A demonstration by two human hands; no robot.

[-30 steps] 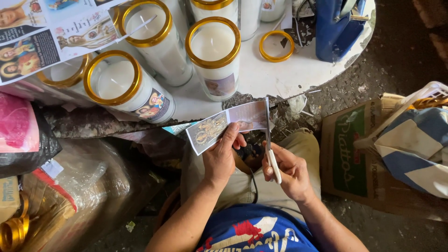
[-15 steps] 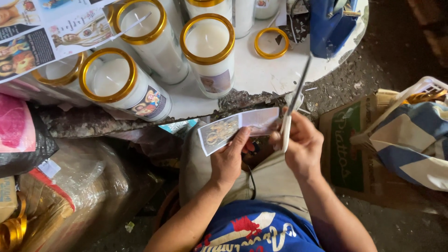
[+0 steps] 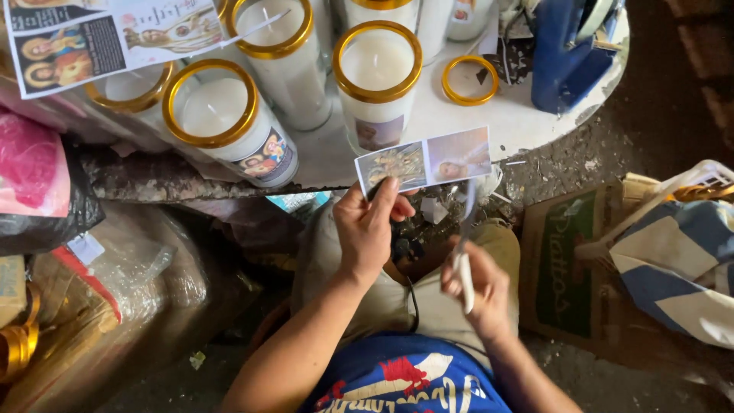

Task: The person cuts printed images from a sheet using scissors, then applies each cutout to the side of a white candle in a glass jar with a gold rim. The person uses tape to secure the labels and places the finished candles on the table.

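Head view: hands (image 3: 371, 229) grip printed strip (image 3: 424, 160), scissors (image 3: 463, 252).

Four gold-rimmed glass candles (image 3: 229, 122) show clearly on the white table (image 3: 527, 122) toward eleven and twelve o'clock, perhaps two more cut off at the top edge. One loose gold ring (image 3: 469, 79) lies at one o'clock. One picture strip (image 3: 424, 160), bearing two pictures. One printed sheet (image 3: 115, 38) at ten o'clock. One cardboard box (image 3: 566, 268) at three o'clock.

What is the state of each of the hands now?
Left hand: closed on a printed paper strip.
Right hand: closed on scissors, blades near the strip.
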